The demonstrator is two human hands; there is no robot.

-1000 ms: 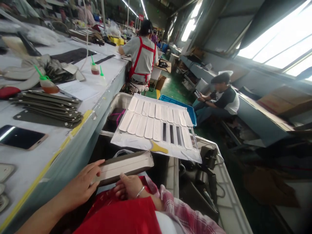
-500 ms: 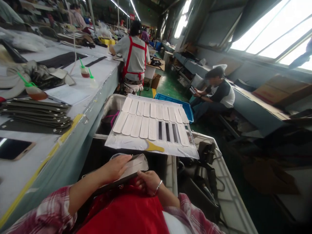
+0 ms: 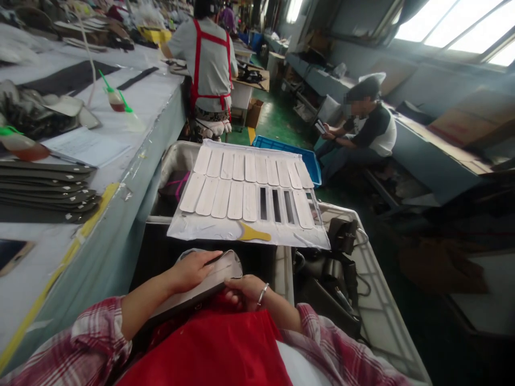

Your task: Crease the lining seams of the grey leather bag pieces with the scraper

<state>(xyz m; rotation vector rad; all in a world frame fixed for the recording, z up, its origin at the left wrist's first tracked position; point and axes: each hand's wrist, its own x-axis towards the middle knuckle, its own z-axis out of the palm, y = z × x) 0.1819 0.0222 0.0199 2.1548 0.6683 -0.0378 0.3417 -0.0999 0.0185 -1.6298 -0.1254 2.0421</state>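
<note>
A dark-edged piece with a pale inner face [image 3: 227, 268] lies over my lap, above the red apron [image 3: 213, 348]. My left hand [image 3: 193, 271] rests on its pale face, with the fingers pressed together over its upper edge. At the piece's right edge, my right hand [image 3: 243, 289] pinches the rim between thumb and curled fingers. Just beyond my hands is a white board [image 3: 201, 222] with two rows of pale rounded strips [image 3: 213, 197], several dark slots and a yellow flat tool [image 3: 255, 233].
On the left table [image 3: 161, 112] are stacked dark panels [image 3: 44, 187], glue bottles [image 3: 24, 146] and a phone [image 3: 14, 254]. White crates [image 3: 386, 305] hold black bags [image 3: 325, 300]. A person in a red apron [image 3: 211, 64] stands ahead; another person [image 3: 366, 126] sits right.
The camera view has shifted slightly. My left hand still holds the piece, and more of its pale face shows beneath that hand. My right hand keeps its pinch on the edge.
</note>
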